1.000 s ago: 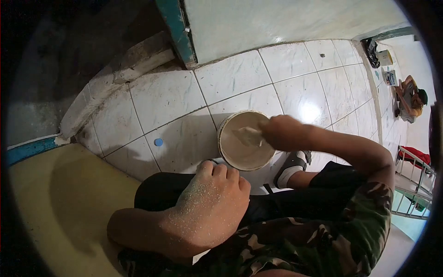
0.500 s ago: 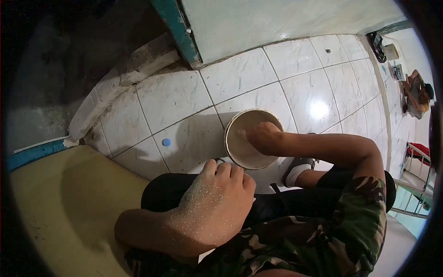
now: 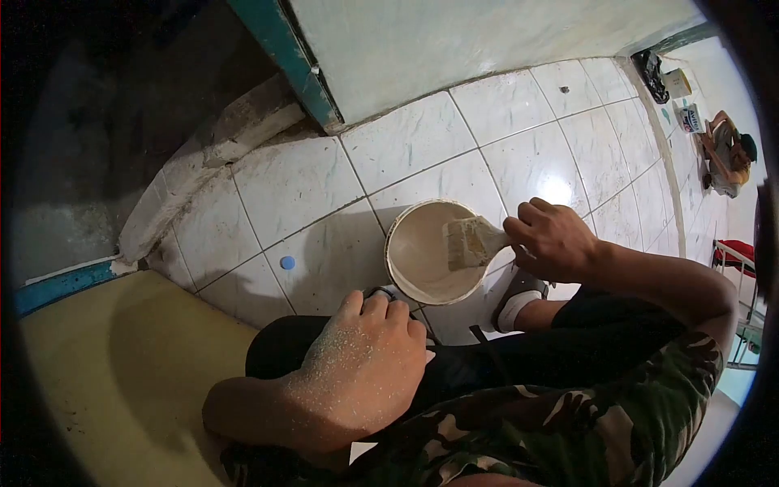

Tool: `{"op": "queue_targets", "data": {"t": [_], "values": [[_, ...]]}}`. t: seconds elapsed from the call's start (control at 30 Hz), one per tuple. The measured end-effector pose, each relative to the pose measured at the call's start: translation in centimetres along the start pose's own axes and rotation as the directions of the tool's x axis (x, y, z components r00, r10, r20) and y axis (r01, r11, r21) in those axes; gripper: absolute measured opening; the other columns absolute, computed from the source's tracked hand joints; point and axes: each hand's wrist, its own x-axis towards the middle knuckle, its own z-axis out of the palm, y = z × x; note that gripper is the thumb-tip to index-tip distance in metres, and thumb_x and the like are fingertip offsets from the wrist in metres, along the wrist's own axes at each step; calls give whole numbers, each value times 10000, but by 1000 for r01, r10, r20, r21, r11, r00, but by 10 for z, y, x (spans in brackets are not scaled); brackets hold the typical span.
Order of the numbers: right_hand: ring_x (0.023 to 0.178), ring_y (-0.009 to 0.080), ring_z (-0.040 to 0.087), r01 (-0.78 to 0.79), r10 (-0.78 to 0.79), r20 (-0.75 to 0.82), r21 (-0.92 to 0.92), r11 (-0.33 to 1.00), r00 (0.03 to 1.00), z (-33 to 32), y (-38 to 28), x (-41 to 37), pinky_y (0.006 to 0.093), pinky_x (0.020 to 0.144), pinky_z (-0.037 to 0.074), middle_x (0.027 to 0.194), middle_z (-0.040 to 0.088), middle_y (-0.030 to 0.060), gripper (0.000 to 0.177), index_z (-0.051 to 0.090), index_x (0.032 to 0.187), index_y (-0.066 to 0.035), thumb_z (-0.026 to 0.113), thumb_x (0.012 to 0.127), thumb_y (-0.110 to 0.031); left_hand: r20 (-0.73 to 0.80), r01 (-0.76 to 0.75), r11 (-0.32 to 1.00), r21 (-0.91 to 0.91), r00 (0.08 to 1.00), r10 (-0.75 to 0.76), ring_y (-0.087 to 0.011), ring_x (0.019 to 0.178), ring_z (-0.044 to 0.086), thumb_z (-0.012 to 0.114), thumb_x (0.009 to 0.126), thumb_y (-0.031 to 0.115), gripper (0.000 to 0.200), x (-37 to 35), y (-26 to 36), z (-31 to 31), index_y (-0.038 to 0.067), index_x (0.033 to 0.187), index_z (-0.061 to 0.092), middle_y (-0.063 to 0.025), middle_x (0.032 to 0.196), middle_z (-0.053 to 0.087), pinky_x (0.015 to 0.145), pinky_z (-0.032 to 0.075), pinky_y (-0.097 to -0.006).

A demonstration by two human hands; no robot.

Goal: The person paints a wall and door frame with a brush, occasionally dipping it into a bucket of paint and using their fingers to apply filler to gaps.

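My right hand (image 3: 553, 239) grips the handle of a wide paintbrush (image 3: 466, 243), its flat end caked with pale paste. The brush is tilted over the right side of a round bucket (image 3: 391, 258), which has a cream-coloured coating inside. My left hand (image 3: 365, 365), dusted with pale grains, is closed above my dark-trousered knee. Its fingers curl downward, away from view, and I cannot tell what they hold. The bucket stands on the tiled floor (image 3: 312, 195), just beyond that hand.
A blue bottle cap (image 3: 287, 262) lies on the tiles left of the bucket. My shoe (image 3: 517, 302) is close to the bucket's right side. At the far right, a person (image 3: 728, 158) crouches near a white tub (image 3: 691, 119). A raised concrete sill (image 3: 207, 154) borders the floor at left.
My right hand has come up out of the bucket and moved right, bringing the paintbrush into sight. My left hand stays over the knee. The far person has shifted posture.
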Motion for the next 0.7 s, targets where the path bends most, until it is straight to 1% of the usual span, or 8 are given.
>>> {"op": "queue_targets", "data": {"t": [0.07,0.17,0.3,0.4,0.47,0.5,0.57,0.7], "values": [[829,257,614,121,-109,-131,87,989,985,8,13,-6,394,674,562,923,599,127,264,572,1089,-1,700,880,-97,81,4,1000,17,997,-5,-310,1019,620,506,1035,282,388,1,2,-6,-72,1079,659,-204,1037,657,920,443,-447],[800,259,621,267,-224,-240,164,950,945,16,26,-6,381,650,561,902,599,113,292,542,1032,-14,751,837,-76,102,14,1000,2,995,-14,-311,1018,620,507,1036,283,389,2,3,-9,-74,1086,655,-207,1035,657,912,445,-448],[789,276,626,325,-236,-322,259,910,917,31,37,0,396,633,557,870,594,113,284,504,1015,-27,732,847,-51,66,34,999,-32,997,-32,-308,1017,620,509,1036,290,393,1,4,-7,-72,1089,652,-205,1028,656,905,446,-449],[790,301,642,291,-206,-247,385,876,947,31,40,2,414,617,550,848,591,123,286,474,1003,-25,716,854,-48,14,34,998,-48,999,-33,-307,949,595,527,1029,321,373,1,4,-1,-34,1012,637,-192,968,608,888,439,-467],[794,326,657,71,-86,8,493,867,996,24,38,1,441,623,548,865,600,137,281,462,1018,-18,695,863,-39,13,4,1000,-19,1000,-3,-305,941,595,520,1034,328,378,0,4,-1,-30,1006,638,-190,969,609,882,437,-464],[794,326,657,70,-85,8,492,868,996,24,40,1,441,623,548,865,600,137,281,462,1018,-18,695,863,-39,12,3,1000,-18,1000,-3,-305,941,595,520,1034,328,378,1,3,-3,-30,1006,638,-190,969,609,882,437,-464],[790,320,668,256,-185,-197,446,858,963,26,44,1,429,636,554,881,613,137,279,476,1046,-16,685,862,-30,50,18,999,-43,999,-15,-304,939,595,512,1039,336,384,1,3,-6,-27,1013,636,-190,972,608,878,436,-462],[803,302,672,329,-225,-291,384,863,930,13,43,7,408,646,560,889,621,132,272,505,1059,-12,681,852,-21,40,12,1000,-26,999,-11,-303,937,594,502,1044,338,388,1,1,-5,-27,1025,632,-189,968,607,872,438,-464]]}}
